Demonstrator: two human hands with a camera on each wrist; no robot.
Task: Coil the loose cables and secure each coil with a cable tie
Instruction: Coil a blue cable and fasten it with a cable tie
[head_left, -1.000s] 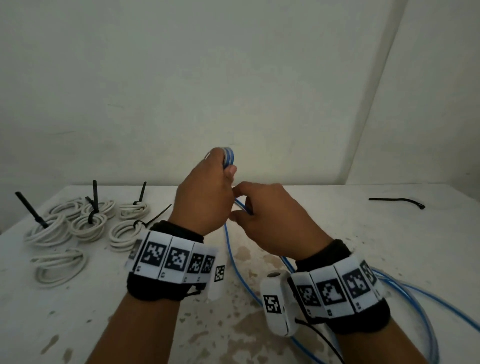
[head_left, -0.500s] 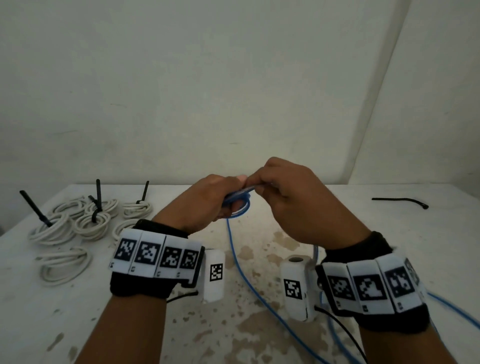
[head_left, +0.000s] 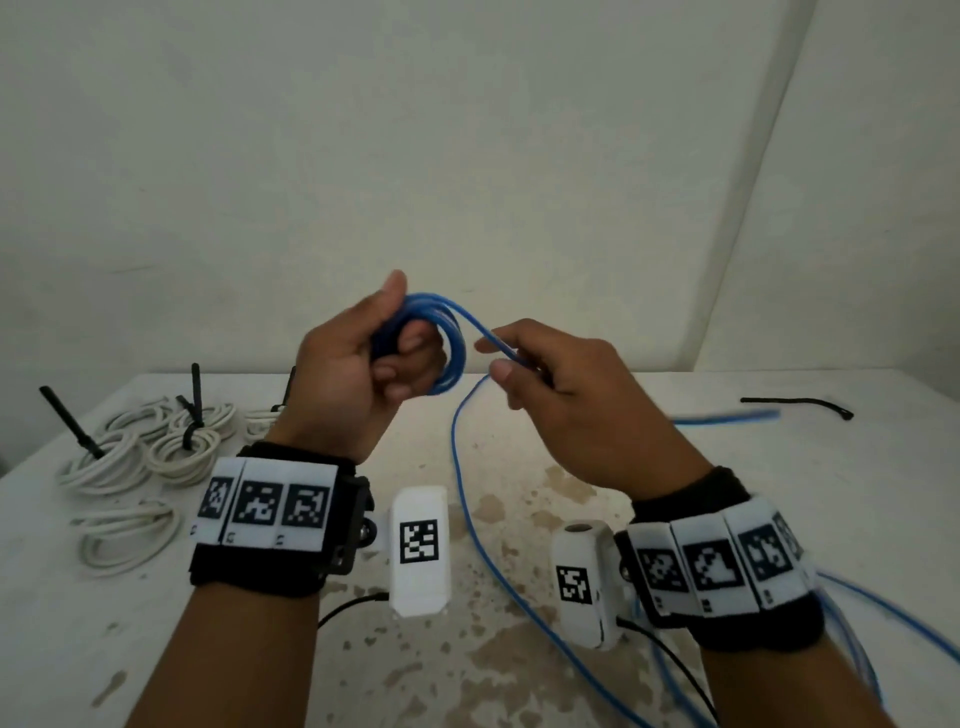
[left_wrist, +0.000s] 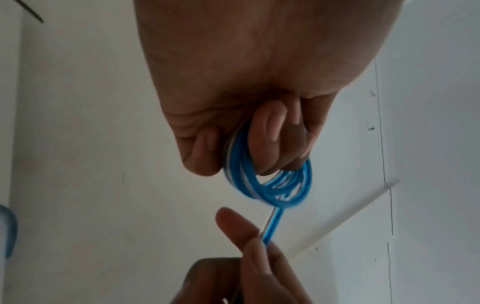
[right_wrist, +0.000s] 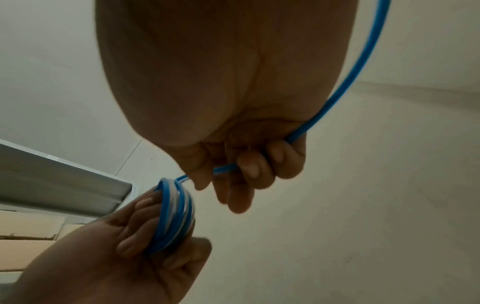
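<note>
My left hand (head_left: 384, 358) is raised above the table and grips a small coil of blue cable (head_left: 449, 343), its fingers curled through the loops (left_wrist: 280, 181). The coil (right_wrist: 174, 216) holds several turns. A strand leaves the coil's top and runs into my right hand (head_left: 524, 364), which pinches it between thumb and fingers (right_wrist: 226, 168). The rest of the blue cable (head_left: 483, 530) hangs down to the table and trails off to the lower right. A loose black cable tie (head_left: 795, 402) lies at the far right of the table.
Several white cable coils (head_left: 176, 452) lie at the left of the white, stained table (head_left: 493, 649), some with black ties (head_left: 195, 400) standing up. One white coil (head_left: 124, 535) nearer me shows no tie. A wall stands close behind.
Both hands have risen from low over the table. The left hand has turned palm-side toward me, showing the coil, and the right hand has drawn the strand away to the right.
</note>
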